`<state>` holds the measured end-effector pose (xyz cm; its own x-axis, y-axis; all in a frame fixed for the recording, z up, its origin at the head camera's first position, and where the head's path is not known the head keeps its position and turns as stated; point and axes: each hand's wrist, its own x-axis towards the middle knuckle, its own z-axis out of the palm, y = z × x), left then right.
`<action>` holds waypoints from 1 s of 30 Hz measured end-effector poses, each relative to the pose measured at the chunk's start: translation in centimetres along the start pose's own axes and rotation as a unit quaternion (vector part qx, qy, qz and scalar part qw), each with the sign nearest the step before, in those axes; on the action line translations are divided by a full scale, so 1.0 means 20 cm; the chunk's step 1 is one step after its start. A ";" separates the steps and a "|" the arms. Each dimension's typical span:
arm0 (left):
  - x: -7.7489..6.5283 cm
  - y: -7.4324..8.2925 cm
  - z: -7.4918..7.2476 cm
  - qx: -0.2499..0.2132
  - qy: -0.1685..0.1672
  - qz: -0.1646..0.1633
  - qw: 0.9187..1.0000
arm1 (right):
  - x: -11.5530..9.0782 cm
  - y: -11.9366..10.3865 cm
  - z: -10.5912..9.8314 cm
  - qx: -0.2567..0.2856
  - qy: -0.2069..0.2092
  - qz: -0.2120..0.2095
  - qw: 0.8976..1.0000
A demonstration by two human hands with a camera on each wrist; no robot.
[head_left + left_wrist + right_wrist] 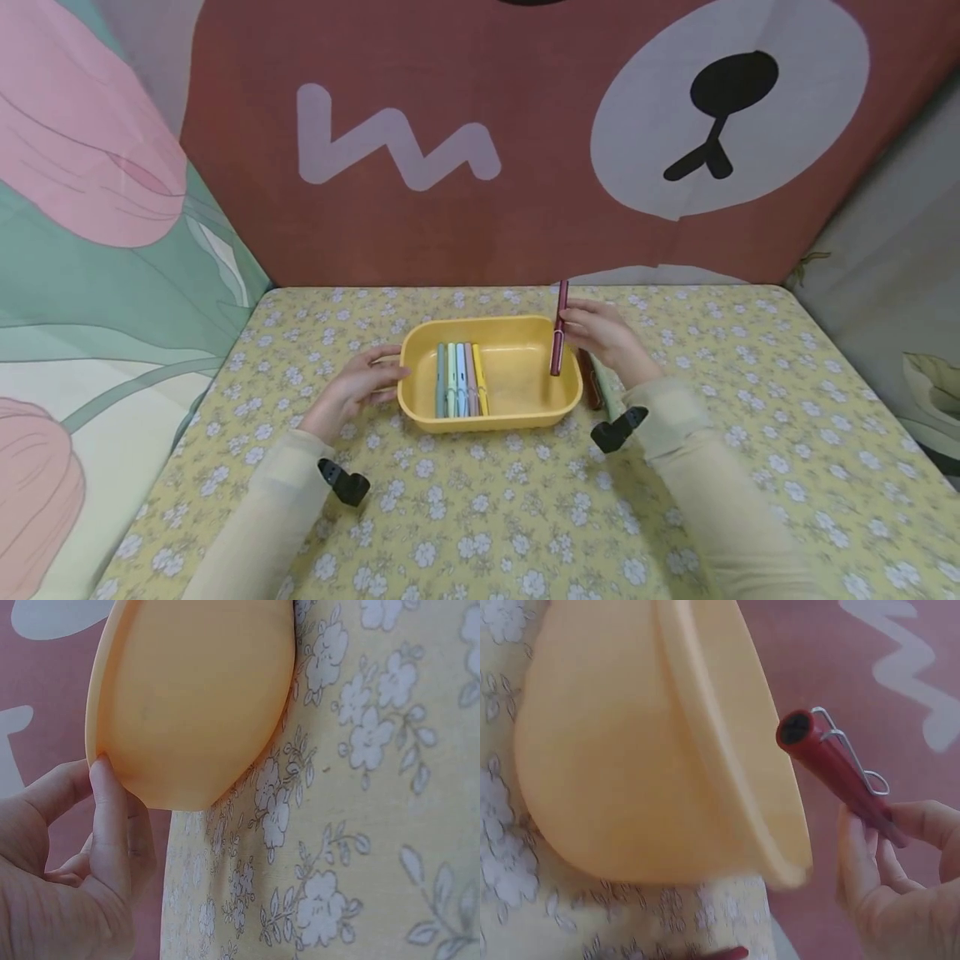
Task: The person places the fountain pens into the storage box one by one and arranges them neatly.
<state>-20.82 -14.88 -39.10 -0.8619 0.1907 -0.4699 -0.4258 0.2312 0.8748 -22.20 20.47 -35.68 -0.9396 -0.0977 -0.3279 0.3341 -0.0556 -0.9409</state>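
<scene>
A yellow plastic basin (521, 387) sits on the table, with several pastel pens (461, 380) lined up side by side in its left half. My left hand (365, 383) pinches the basin's left rim between thumb and finger, as the left wrist view shows. Over the basin's right end, my right hand (606, 337) holds a dark red pen (559, 329) by its middle, tilted upright above the rim. In the right wrist view, that red pen (836, 772) has a wire clip and its dark-centred end points away from the fingers.
A brown-red pen (589, 382) and a pale green pen (611, 393) lie on the table right of the basin, partly under my right hand. The flowered tablecloth (480, 517) reaches back to a printed cloth wall (420, 233).
</scene>
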 end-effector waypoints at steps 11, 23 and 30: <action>-0.01 0.00 -0.01 -0.001 0.001 -0.001 1.000 | 0.05 0.05 0.16 -0.066 -0.011 0.023 0.997; -0.01 0.00 -0.01 -0.007 -0.009 0.001 1.000 | 0.09 0.13 0.32 -0.074 -0.008 0.049 0.996; -0.01 0.01 -0.01 -0.016 -0.017 0.005 1.000 | 0.09 0.19 0.38 -0.079 -0.001 0.065 0.995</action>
<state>-20.74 -15.14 -38.83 -0.8564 0.2242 -0.4652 -0.4271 0.1986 0.8821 -22.16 12.44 -39.14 -0.8891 -0.0958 -0.4477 0.4370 0.1136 -0.8922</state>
